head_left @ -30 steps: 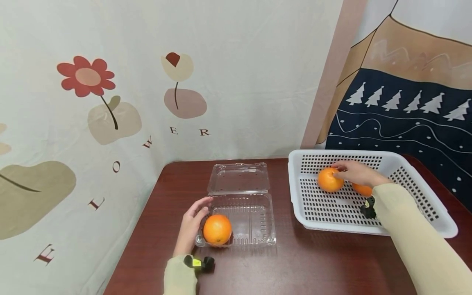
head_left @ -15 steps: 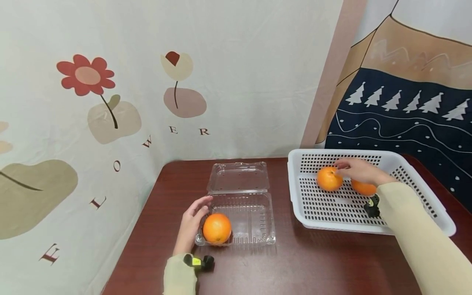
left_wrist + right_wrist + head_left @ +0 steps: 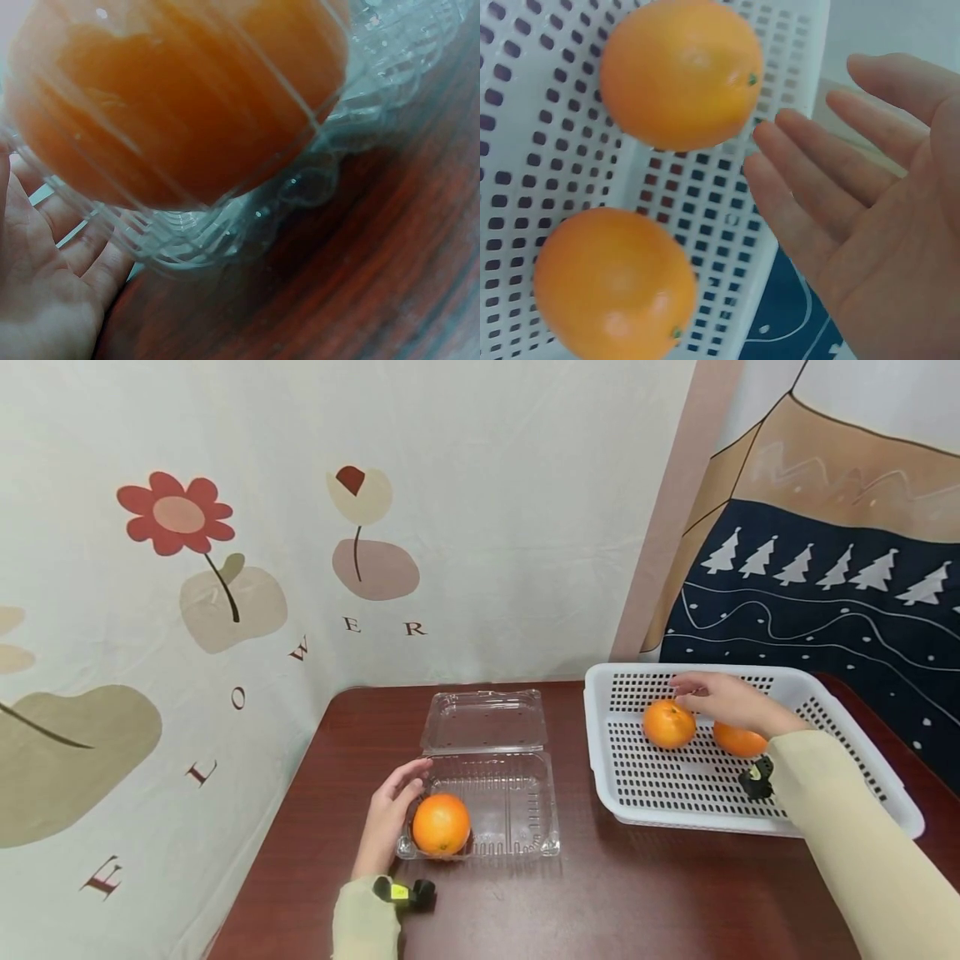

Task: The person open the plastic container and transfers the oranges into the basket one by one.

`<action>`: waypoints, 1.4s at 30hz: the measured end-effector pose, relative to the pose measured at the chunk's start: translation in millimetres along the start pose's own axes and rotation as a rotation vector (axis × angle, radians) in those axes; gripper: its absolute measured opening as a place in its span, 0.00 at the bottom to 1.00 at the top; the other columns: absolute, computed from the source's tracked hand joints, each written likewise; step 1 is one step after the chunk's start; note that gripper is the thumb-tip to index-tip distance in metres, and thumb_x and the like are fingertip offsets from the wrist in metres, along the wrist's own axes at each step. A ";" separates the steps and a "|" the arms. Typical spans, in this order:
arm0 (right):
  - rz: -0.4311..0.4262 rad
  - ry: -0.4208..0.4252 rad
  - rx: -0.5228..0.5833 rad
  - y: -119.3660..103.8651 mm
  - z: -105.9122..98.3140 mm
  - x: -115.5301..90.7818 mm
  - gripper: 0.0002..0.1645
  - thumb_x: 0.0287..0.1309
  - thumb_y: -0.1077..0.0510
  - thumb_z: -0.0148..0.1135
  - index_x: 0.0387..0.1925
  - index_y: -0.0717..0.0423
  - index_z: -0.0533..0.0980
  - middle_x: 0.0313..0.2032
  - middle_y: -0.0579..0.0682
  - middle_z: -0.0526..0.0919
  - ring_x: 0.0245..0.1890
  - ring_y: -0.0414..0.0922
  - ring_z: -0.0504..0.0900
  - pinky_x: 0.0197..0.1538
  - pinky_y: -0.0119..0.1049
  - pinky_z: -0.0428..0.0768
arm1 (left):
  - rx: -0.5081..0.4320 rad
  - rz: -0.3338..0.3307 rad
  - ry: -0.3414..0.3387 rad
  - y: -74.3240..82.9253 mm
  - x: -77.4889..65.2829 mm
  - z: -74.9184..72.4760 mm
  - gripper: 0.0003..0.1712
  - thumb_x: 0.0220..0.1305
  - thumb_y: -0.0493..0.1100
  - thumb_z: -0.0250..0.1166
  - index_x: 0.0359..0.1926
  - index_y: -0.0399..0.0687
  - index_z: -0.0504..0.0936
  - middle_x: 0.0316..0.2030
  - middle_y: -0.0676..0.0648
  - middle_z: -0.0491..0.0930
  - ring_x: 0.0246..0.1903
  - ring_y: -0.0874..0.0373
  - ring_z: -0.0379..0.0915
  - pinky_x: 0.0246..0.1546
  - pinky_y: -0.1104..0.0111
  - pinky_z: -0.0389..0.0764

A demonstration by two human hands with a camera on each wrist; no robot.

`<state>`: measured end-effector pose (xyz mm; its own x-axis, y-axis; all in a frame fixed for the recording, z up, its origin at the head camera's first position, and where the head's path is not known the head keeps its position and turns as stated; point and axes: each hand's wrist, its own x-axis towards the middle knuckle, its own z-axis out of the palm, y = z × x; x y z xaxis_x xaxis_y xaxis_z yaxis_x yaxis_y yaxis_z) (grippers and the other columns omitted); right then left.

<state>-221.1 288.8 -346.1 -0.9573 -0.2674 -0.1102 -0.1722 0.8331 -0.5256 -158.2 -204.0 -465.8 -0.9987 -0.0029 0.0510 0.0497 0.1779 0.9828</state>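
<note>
In the head view, my left hand (image 3: pixel 390 810) rests against the left side of a clear plastic clamshell box (image 3: pixel 528 806), fingers fairly straight along its outer wall. An orange (image 3: pixel 441 825) sits in the box's front left corner; through the wall, the left wrist view shows it large. Over a white perforated basket (image 3: pixel 594 743), my right hand (image 3: pixel 727 700) hovers with extended fingers and holds nothing. Two oranges lie inside: one (image 3: pixel 667 725) by the fingertips, the other (image 3: pixel 738 742) partly hidden under the hand. The right wrist view shows the nearer orange (image 3: pixel 679 75) just beyond the spread fingers.
The box's lid (image 3: pixel 487 722) lies folded back behind it. Both containers stand on a dark red-brown table (image 3: pixel 600 893), the basket at its right side. A printed cloth (image 3: pixel 510 527) hangs along the back. Each wrist wears a small black camera.
My right hand has lifted slightly, its fingertips rising from the left orange's top in the basket. The left hand, the box and its orange stay as they were.
</note>
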 end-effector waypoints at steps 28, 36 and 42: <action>-0.257 0.123 -0.050 -77.1 0.6 -16.8 0.24 0.59 0.45 0.52 0.54 0.50 0.71 0.46 0.47 0.77 0.45 0.45 0.75 0.49 0.47 0.72 | 0.006 0.002 -0.004 -0.8 1.3 -0.6 0.16 0.63 0.47 0.54 0.53 0.60 0.74 0.52 0.55 0.73 0.52 0.62 0.66 0.53 0.66 0.68; -0.399 0.192 -0.119 -97.0 10.3 -20.7 0.18 0.58 0.51 0.55 0.50 0.48 0.74 0.41 0.44 0.79 0.39 0.39 0.76 0.41 0.41 0.77 | 0.005 0.007 -0.001 -1.5 1.3 -0.7 0.16 0.63 0.47 0.54 0.53 0.60 0.74 0.51 0.56 0.73 0.52 0.62 0.66 0.51 0.71 0.69; -0.442 0.218 -0.152 -111.4 17.4 -25.7 0.16 0.58 0.53 0.55 0.48 0.48 0.74 0.39 0.42 0.79 0.36 0.37 0.75 0.38 0.37 0.77 | 0.005 0.005 -0.001 -1.1 1.3 0.0 0.16 0.63 0.46 0.54 0.52 0.60 0.74 0.51 0.56 0.73 0.52 0.61 0.66 0.51 0.70 0.69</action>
<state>-173.2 194.4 -299.4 -0.8087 -0.5164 0.2815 -0.5877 0.7286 -0.3517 -159.6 -204.2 -466.9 -0.9985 -0.0014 0.0554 0.0542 0.1827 0.9817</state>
